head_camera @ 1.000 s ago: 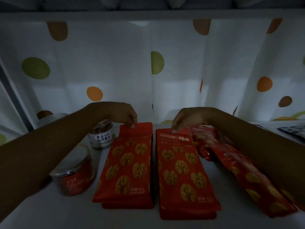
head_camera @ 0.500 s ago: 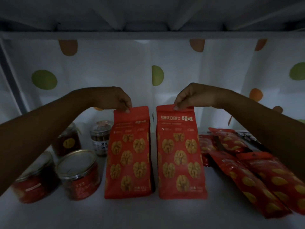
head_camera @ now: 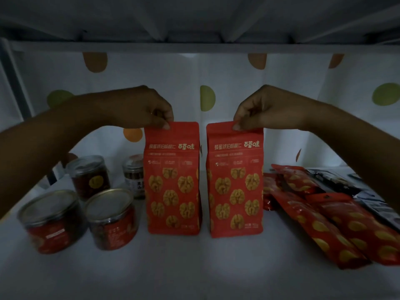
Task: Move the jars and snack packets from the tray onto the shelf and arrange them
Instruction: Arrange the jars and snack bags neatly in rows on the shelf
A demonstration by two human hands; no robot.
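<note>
We have stood both red walnut bags up; before, they lay flat. The left bag [head_camera: 173,182] and right bag [head_camera: 234,185] stand side by side on the shelf [head_camera: 194,273], jars [head_camera: 110,221] at left, flat red packets [head_camera: 320,226] at right. Our left hand [head_camera: 140,107] and right hand [head_camera: 264,109] pinch their tops, each grip closed.

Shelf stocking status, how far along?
Done: four jars stand on the shelf at left. In hand: left hand pinches the left walnut packet by its top, right hand the right walnut packet; both upright. Left: release, probably tidy the flat red packets at right. Tray not in view.
</note>
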